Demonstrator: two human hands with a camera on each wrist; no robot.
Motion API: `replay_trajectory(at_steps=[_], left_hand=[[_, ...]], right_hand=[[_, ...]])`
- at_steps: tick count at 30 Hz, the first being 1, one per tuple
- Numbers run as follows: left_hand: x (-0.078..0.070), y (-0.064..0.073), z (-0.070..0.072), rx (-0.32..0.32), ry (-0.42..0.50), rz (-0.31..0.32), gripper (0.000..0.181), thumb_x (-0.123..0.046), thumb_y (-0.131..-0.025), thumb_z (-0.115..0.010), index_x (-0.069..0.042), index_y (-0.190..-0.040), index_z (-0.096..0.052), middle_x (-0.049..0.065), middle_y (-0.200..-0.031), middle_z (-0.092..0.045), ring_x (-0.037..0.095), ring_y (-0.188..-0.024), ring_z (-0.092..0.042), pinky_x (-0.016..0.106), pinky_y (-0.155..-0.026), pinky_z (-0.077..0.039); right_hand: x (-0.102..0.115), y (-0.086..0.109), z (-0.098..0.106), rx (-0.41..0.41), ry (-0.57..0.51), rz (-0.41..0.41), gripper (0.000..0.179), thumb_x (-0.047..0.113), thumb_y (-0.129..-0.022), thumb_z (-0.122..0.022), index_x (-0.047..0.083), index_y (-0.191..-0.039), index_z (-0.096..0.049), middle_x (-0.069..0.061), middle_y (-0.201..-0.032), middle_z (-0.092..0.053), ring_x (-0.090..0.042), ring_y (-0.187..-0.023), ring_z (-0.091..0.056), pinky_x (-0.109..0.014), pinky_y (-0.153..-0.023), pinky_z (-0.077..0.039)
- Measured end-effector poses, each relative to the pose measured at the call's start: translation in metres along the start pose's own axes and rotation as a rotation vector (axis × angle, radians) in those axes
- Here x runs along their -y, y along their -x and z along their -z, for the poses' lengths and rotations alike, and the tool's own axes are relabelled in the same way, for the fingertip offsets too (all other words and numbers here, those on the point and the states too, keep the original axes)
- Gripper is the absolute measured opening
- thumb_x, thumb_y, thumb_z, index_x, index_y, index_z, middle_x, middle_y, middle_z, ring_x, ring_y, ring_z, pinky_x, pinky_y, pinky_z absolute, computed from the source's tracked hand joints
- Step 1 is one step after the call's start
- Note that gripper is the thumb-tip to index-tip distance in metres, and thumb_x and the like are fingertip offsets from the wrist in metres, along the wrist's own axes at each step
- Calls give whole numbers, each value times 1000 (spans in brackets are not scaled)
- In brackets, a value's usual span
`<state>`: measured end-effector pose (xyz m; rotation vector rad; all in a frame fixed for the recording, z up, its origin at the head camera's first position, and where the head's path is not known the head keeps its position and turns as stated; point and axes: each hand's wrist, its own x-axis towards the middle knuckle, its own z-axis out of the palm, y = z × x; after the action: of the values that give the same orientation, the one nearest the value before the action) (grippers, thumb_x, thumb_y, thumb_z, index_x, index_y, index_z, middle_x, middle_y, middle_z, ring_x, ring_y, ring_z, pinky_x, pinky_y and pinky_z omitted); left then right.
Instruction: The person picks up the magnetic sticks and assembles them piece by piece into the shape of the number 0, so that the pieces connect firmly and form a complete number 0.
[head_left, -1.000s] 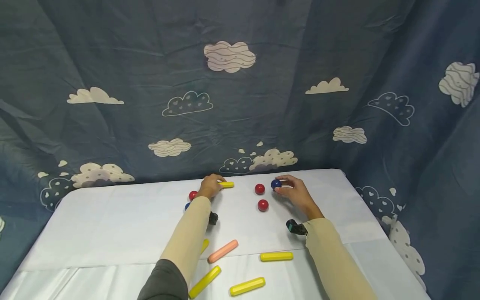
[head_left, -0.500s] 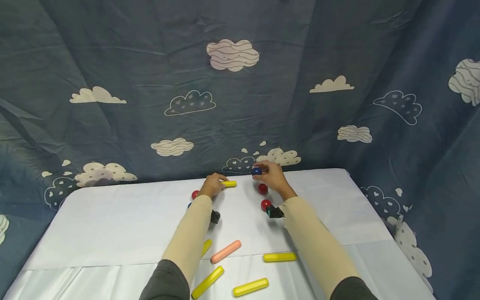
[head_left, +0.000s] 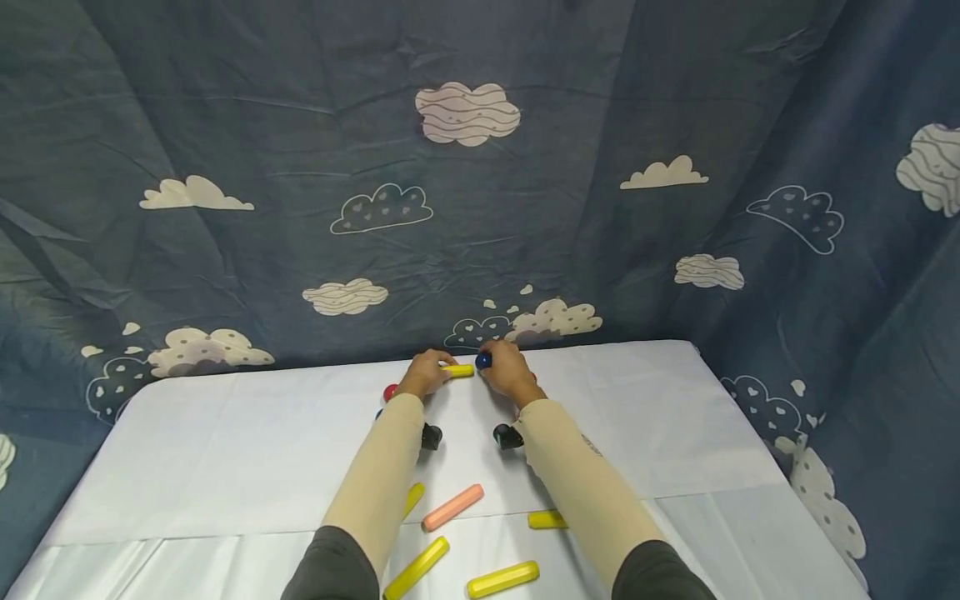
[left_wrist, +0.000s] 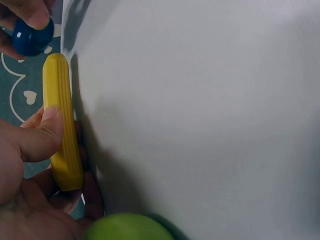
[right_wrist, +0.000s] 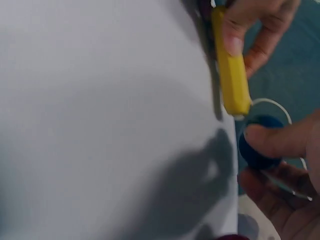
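In the head view, soft, diffuse light makes the white cloth (head_left: pixel 247 450) in the lower half pale and bright, while the backdrop (head_left: pixel 285 108) above stays dim; I cannot see the light's source. Faint shadows lie beside my sleeves, and the wide-angle view looks stretched toward the side edges. The left wrist picture is greyer: a small white glint sits on the blue ball (left_wrist: pixel 32 37), upper left, and a soft shadow runs down beside the yellow stick (left_wrist: pixel 69 130). The right wrist picture is dimmest and hazy, my right hand (head_left: pixel 508 371) soft-edged, with a broad dark shadow at lower centre.
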<state>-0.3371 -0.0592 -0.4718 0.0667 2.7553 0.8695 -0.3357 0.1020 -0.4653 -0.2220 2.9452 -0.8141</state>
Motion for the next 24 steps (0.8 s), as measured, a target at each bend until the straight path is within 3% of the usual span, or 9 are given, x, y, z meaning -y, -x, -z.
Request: replay_trajectory(at_steps=[10, 20, 24], left_hand=[[1, -3, 2, -5, -7, -17, 22, -10, -93, -62, -12, -114, -70, 9, -127, -61, 28, -120, -53, 40, -104, -38], [1, -1, 2, 8, 19, -6, 23, -10, -94, -61, -12, -115, -69, 10, -129, -60, 29, -120, -52, 42, -105, -36], [2, -3, 1, 21, 11, -20, 22, -9, -94, -61, -12, -114, -69, 11, -128, -60, 29, -119, -53, 43, -105, -37]], right_hand=[[9, 5, -21, -73, 25, -60, 41, 3, -87, -67, 0, -126, -58, -22, -120, -56, -33, -112, -56, -45, -101, -42], [2, 6, -44, -250, -382, -193, 40, 4, -88, -67, -3, -125, -55, -24, -124, -56, -36, -118, -52, -45, -104, -39], [2, 9, -52, -321, -489, -217, 39, 5, -89, -65, -4, -126, -57, -24, -124, -56, -34, -115, -54, -44, -102, -40]])
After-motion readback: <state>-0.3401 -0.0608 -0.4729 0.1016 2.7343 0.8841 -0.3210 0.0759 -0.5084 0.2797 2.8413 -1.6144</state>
